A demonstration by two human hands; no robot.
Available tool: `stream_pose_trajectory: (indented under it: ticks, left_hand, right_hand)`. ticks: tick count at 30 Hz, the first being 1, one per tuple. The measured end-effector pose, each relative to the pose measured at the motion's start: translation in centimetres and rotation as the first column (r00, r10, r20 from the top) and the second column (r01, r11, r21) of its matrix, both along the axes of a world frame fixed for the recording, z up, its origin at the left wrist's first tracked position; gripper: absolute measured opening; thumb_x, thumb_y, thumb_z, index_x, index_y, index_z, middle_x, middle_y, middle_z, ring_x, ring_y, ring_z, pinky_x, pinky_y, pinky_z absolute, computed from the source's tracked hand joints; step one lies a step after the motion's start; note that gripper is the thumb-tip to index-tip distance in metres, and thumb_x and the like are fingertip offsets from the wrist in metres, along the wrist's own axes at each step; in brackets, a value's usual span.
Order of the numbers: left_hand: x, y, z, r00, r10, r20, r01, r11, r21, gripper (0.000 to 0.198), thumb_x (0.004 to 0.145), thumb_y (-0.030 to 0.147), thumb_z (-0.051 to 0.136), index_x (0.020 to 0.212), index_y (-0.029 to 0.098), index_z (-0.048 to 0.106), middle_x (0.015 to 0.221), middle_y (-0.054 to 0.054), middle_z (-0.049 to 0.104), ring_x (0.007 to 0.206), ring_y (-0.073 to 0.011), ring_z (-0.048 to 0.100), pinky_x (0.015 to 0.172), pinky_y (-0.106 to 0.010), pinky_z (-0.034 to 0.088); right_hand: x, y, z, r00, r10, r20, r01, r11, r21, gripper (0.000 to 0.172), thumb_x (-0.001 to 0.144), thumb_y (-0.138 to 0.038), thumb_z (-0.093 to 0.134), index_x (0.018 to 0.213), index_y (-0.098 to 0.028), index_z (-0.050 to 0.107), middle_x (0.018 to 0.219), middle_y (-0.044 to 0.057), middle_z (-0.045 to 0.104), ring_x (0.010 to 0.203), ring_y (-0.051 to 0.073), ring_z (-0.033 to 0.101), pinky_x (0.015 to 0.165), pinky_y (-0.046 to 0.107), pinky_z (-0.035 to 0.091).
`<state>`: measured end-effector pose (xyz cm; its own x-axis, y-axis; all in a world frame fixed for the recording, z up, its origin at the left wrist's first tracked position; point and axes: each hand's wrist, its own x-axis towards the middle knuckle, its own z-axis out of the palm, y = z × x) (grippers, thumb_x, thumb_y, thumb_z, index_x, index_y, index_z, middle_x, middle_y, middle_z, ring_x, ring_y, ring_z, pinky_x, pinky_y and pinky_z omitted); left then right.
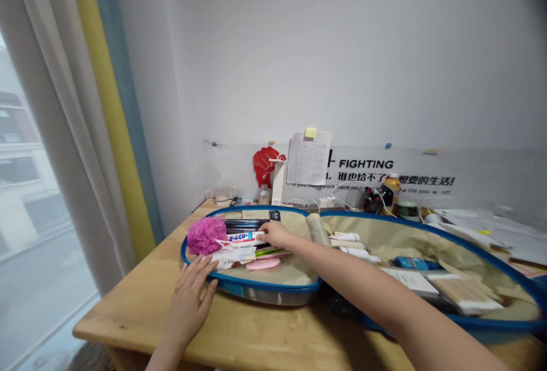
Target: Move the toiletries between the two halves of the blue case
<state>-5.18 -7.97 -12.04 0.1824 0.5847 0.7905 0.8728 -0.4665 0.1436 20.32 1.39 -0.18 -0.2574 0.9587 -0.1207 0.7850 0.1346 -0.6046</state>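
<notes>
An open suitcase with blue edging (273, 290) and a beige lining lies on the wooden desk. My right hand (276, 234) reaches into its left half, fingers closed on the right end of a white, red and blue toothpaste tube (241, 237). Resting at the near left rim is my left hand (194, 291), fingers stretched out beside a white packet (235, 258) and holding nothing. A pink-purple bath puff (205, 234) fills the left corner. Dark slim items (243, 224) lie behind the tube, and a pink oval item (262, 264) is in front.
The suitcase's right half holds white tubes (356, 252), a blue bottle (414, 263), a white box (410, 282) and a pack of thin wooden sticks (464, 292). Bottles (391, 190), cables and a white lamp (277, 183) stand along the wall. Curtains (106, 103) hang at the left.
</notes>
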Motion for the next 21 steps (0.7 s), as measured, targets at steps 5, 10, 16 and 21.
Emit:
stream_pose_trajectory:
  ticks: [5, 10, 16, 21]
  left_hand:
    - [-0.2, 0.1, -0.1, 1.0, 0.001, -0.012, -0.001, 1.0, 0.019, 0.036, 0.092, 0.037, 0.044, 0.124, 0.025, 0.057, 0.128, -0.007, 0.062, 0.123, -0.0269, 0.053, 0.102, -0.05, 0.042]
    - [-0.3, 0.3, -0.4, 1.0, -0.007, -0.008, 0.008, 1.0, 0.028, 0.037, 0.091, 0.038, 0.044, 0.124, 0.026, 0.057, 0.128, -0.007, 0.062, 0.121, -0.0268, 0.054, 0.102, -0.049, 0.042]
    - [-0.6, 0.7, -0.8, 1.0, -0.005, -0.027, 0.007, 0.998, 0.06, 0.038, 0.091, 0.039, 0.043, 0.124, 0.026, 0.056, 0.127, -0.008, 0.062, 0.119, -0.0273, 0.055, 0.101, -0.05, 0.043]
    - [-0.7, 0.8, -1.0, 1.0, -0.008, -0.011, 0.008, 0.999, 0.043, 0.038, 0.09, 0.041, 0.044, 0.123, 0.027, 0.056, 0.128, -0.007, 0.061, 0.12, -0.0273, 0.054, 0.104, -0.05, 0.041]
  right_hand:
    - [4.2, 0.9, 4.9, 0.988, 0.021, 0.152, -0.037, 0.995, 0.097, 0.029, 0.09, -0.041, 0.053, 0.105, -0.017, 0.062, 0.108, 0.004, 0.063, 0.094, 0.017, 0.061, 0.082, 0.035, 0.052]
    - [14.8, 0.4, 9.2, 0.948, -0.086, 0.306, 0.03, 0.983, 0.184, 0.032, 0.091, -0.04, 0.052, 0.111, -0.016, 0.059, 0.109, 0.006, 0.062, 0.094, 0.016, 0.061, 0.083, 0.037, 0.052]
    - [24.4, -2.7, 6.2, 0.851, -0.111, 0.512, 0.067, 0.992, 0.105, 0.026, 0.089, -0.035, 0.057, 0.104, -0.015, 0.062, 0.108, 0.005, 0.063, 0.097, 0.016, 0.06, 0.087, 0.039, 0.05]
    - [26.2, -3.0, 2.1, 0.818, -0.126, 0.562, 0.067, 0.99, 0.124, 0.033, 0.089, -0.035, 0.056, 0.117, -0.017, 0.057, 0.123, 0.008, 0.057, 0.108, 0.019, 0.057, 0.092, 0.043, 0.048]
